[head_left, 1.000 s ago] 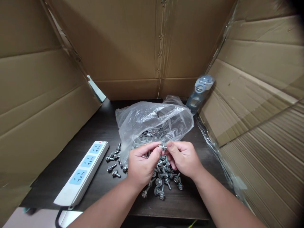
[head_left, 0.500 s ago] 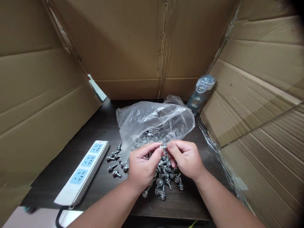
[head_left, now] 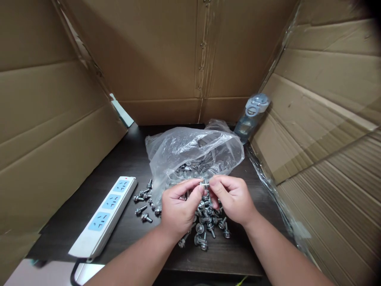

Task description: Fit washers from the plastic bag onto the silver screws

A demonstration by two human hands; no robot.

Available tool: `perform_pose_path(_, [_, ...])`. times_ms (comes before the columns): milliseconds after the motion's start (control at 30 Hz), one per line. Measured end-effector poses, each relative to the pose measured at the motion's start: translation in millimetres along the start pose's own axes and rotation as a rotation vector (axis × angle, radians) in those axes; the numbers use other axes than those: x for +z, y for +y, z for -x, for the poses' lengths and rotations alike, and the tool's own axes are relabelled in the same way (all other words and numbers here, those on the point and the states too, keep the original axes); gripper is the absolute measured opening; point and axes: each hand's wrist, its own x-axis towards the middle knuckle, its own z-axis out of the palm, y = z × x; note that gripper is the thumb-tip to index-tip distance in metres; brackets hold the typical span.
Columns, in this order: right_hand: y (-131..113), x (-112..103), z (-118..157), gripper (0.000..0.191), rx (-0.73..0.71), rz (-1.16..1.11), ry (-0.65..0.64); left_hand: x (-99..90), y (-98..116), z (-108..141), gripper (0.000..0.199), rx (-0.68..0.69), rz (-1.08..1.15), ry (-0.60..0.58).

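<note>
Between my two hands is a small metal bolt (head_left: 204,184), lying about level. My left hand (head_left: 180,204) pinches its left end between thumb and forefinger. The thumb and forefinger of my right hand (head_left: 232,198) close on its right end, hiding what is at the tip. Below and behind the hands lies a pile of silver bolts (head_left: 208,218) with washers or nuts on them. Several more bolts (head_left: 145,217) lie left of my left hand. A clear plastic bag (head_left: 178,147) with metal parts inside opens toward me just beyond the hands.
A white power strip (head_left: 102,218) lies at the left on the dark table (head_left: 119,159). A clear bottle (head_left: 251,119) leans at the back right. Cardboard walls (head_left: 160,55) stand at the back and on both sides.
The fingers of my right hand have shifted slightly around the bolt's right end. My left hand and the bolt look the same.
</note>
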Motion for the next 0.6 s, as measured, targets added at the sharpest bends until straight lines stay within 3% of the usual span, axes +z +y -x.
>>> perform_pose_path(67, [4, -1, -1, 0.046, 0.08, -0.011, 0.012, 0.5, -1, 0, 0.027, -0.001, 0.006, 0.013])
perform_pose_path(133, [6, -1, -1, 0.041, 0.098, -0.094, 0.023, 0.3, -2, -1, 0.029, -0.01, 0.028, 0.022])
perform_pose_path(367, [-4, 0, 1, 0.011, -0.1, -0.163, 0.003, -1.3, -3, -1, 0.031, -0.084, 0.068, 0.001])
perform_pose_path(533, [3, 0, -1, 0.041, 0.014, 0.018, 0.002, 0.0, -3, 0, 0.029, -0.106, 0.079, -0.005])
perform_pose_path(600, [7, -2, -1, 0.04, 0.056, -0.033, 0.017, -0.4, -4, 0, 0.028, -0.112, 0.113, -0.002])
